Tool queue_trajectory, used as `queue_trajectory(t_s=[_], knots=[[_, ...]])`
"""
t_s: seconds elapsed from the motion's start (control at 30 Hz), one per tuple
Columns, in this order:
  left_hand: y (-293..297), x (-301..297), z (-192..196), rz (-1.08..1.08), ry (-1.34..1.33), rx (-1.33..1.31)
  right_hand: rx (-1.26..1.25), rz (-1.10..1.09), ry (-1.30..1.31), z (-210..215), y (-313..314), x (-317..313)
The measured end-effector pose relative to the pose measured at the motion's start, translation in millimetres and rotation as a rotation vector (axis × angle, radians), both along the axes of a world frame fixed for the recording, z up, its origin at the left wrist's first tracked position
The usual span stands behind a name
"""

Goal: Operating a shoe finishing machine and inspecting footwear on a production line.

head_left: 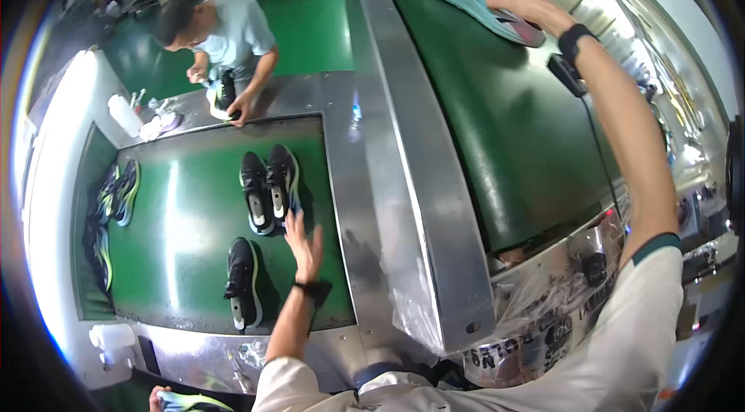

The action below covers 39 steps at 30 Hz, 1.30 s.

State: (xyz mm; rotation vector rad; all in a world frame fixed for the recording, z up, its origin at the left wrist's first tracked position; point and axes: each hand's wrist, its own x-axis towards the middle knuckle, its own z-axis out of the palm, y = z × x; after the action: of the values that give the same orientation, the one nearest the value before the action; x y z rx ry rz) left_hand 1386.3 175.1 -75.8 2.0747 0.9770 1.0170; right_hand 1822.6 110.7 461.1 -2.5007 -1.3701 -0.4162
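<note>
My left hand [305, 247] hovers low over the left green belt [190, 210], fingers spread and holding nothing. Its fingertips reach the heel of the right shoe in a pair of black sneakers [282, 175]; whether they touch it I cannot tell. A single black sneaker [242, 284] lies nearer me, left of that hand. Far to the right, my right hand [529, 7] is closed on a light blue sneaker [473, 2] with a pinkish heel, at the far end of the right green belt [497, 117]. Part of that shoe runs past the upper edge of view.
Across the left belt a person [225, 39] handles a dark sneaker [225, 94]. More dark sneakers [120, 193] lie at the belt's left end. A metal divider [403, 148] separates the belts. A black cable [597, 140] hangs by my right arm. Another hand [157, 396] holds a shoe at the lower left.
</note>
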Motion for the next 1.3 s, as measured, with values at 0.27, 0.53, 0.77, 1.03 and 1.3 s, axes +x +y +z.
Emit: queue_trajectory(t_s=[0.27, 0.53, 0.77, 1.03, 1.3], knots=[[-163.1, -70.6, 194.5, -0.755, -0.252, -1.185, 0.186, 0.206, 0.048, 91.9, -161.2, -148.7], [-303.7, -62.5, 313.2, -1.622, -0.474, -1.684, -0.193, 0.599, 0.173, 59.0, -415.5, -327.6], [-440.0, -88.1, 320.3, -1.450, -0.310, -1.817, 0.131, 0.387, 0.182, -70.1, -549.2, -406.5], [-525.9, -116.9, 306.0, -1.052, -0.323, -1.688, 0.543, 0.375, 1.023, -174.0, -631.3, -422.0], [-550.3, -165.4, 301.3, -0.974, -0.325, -1.842, 0.479, 0.346, 0.973, -188.8, -635.1, -433.3]])
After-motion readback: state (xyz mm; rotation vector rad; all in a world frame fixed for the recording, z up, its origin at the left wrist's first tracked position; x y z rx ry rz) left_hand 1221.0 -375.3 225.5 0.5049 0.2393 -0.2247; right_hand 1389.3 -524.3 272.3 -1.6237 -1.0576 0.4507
